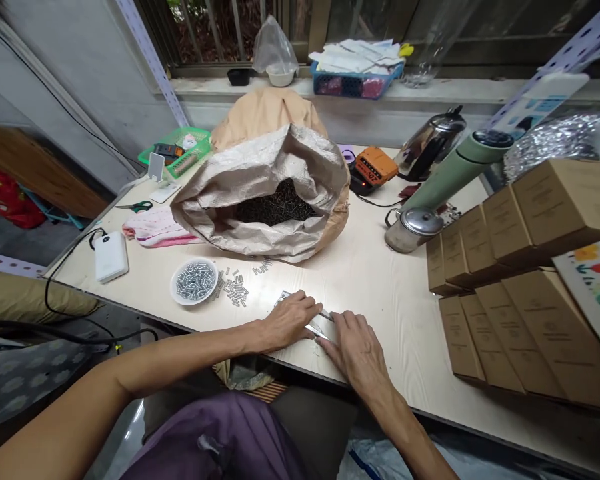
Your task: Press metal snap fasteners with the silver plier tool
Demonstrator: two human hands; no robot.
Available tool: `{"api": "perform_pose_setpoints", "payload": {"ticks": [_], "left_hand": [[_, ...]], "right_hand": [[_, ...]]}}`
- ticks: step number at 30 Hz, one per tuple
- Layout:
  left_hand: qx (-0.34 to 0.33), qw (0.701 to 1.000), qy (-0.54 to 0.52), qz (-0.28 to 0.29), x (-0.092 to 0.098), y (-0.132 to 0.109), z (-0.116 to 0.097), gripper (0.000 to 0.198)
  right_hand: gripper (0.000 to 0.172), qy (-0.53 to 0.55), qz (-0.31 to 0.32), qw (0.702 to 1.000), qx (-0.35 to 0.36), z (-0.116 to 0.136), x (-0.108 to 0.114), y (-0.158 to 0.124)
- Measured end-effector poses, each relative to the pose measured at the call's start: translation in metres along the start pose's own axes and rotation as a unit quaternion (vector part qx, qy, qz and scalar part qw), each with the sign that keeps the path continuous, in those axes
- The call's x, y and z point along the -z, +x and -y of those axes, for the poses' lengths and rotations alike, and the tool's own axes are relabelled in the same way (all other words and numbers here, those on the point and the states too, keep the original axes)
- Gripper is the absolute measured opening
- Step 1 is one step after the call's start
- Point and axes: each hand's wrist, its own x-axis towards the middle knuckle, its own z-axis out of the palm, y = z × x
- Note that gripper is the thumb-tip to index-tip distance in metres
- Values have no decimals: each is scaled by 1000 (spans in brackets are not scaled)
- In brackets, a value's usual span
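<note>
small clear packet (314, 329), flat on table (380, 280), near front edge

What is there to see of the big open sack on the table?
The sack is of crinkled silver-grey material with a tan outer layer showing at one side. It slumps on the table, mouth rolled open toward the camera, holding small dark pieces. A tan bundle sits behind it; loose silvery pieces lie by its front edge. The left hand and right hand are apart from it.

Pale wooden table (380, 280), surroundings.
Open grey woven sack (260, 177) of dark screws (277, 203) at centre; stacked brown cardboard boxes (520, 293) right; white rectangular power bank (111, 256) left.
</note>
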Motion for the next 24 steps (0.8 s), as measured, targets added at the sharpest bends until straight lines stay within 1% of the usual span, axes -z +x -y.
{"api": "perform_pose_setpoints", "payload": {"ticks": [1,2,3,4,5,6,7,8,9,10,11,12,14,15,16,17,18,20,22,24], "left_hand": [[1,999,-18,-39,3,-6,-3,36],[4,996,-44,-79,6,-15,-7,34],[12,990,-78,-116,9,-24,-11,28],[31,981,-128,-140,12,-35,-15,20],[65,968,-190,-147,15,-45,-19,20],[112,948,-265,-135,16,-54,-22,29],[164,916,-353,-98,16,-61,-24,38],[210,872,-439,-60,14,-65,-24,45],[248,820,-515,-31,12,-67,-23,48],[274,769,-577,-24,9,-66,-20,50],[292,724,-624,-40,7,-63,-17,49],[305,684,-659,-72,5,-58,-12,48],[337,610,-703,-140,3,-49,-1,46],[354,579,-717,-162,3,-46,4,45],[368,554,-727,-172,4,-45,9,45],[374,539,-735,-172,6,-46,13,46],[371,536,-740,-166,7,-48,17,47],[338,551,-748,-148,10,-55,21,51],[311,569,-747,-147,13,-61,22,55],[301,588,-734,-158,14,-67,20,56]], "right_hand": [[26,-1,0,1000,-13,-1,1,1],[30,6,3,999,-31,-1,2,2],[33,19,8,998,-59,-1,3,4],[36,37,17,995,-95,1,4,7],[39,59,30,988,-137,4,6,11],[42,82,48,979,-179,9,8,16],[44,104,70,968,-218,15,10,22],[46,123,94,956,-250,23,12,27],[48,140,116,944,-274,32,14,33],[50,154,133,935,-291,42,16,39],[53,165,142,928,-303,52,18,44],[56,176,145,924,-308,60,19,47],[65,196,132,927,-292,70,19,52],[69,207,122,931,-276,71,19,53],[71,220,115,934,-257,69,18,54],[70,233,110,935,-243,65,17,54],[65,246,108,935,-232,59,16,55],[51,264,109,932,-224,48,15,56],[48,266,94,936,-209,42,14,58],[47,263,65,943,-194,42,14,59]]}}
